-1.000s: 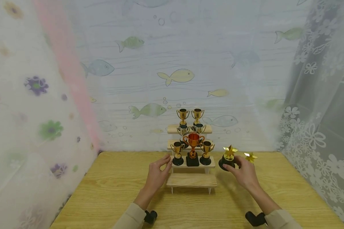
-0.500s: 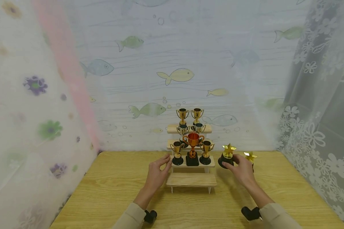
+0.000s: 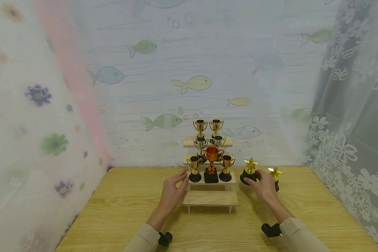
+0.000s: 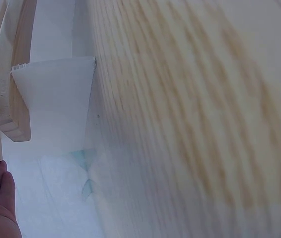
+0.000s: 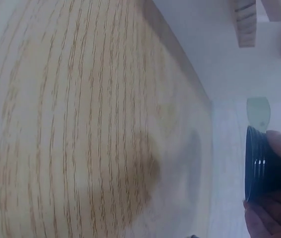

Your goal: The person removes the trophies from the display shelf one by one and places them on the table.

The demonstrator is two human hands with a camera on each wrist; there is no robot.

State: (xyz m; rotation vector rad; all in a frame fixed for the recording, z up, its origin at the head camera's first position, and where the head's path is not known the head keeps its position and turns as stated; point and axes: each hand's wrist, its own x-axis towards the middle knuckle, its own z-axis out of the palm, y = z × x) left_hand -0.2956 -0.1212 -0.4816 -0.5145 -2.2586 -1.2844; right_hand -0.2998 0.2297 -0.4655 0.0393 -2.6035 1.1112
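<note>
My right hand (image 3: 264,185) grips a gold star trophy (image 3: 250,166) by its black base, to the right of a wooden tiered stand (image 3: 210,198). The right wrist view shows thumb and fingers around the black base (image 5: 261,166), held up over the table. My left hand (image 3: 173,189) has its fingertips at the left end of the stand's second step from the front; in the left wrist view the fingers (image 4: 4,193) lie nearly straight against it. That step bears two small gold cups (image 3: 194,168) flanking a larger orange-red cup (image 3: 211,159).
Silver cups (image 3: 200,142) stand on the step behind, and two gold cups (image 3: 200,126) on the top step. The front step holds nothing. Another star trophy (image 3: 275,174) stands behind my right hand. A fish-print curtain (image 3: 163,91) hangs at the table's (image 3: 126,196) back edge.
My right hand has shifted slightly left and up with the star trophy, showing more of the other star trophy behind it. The left hand stays at the stand.
</note>
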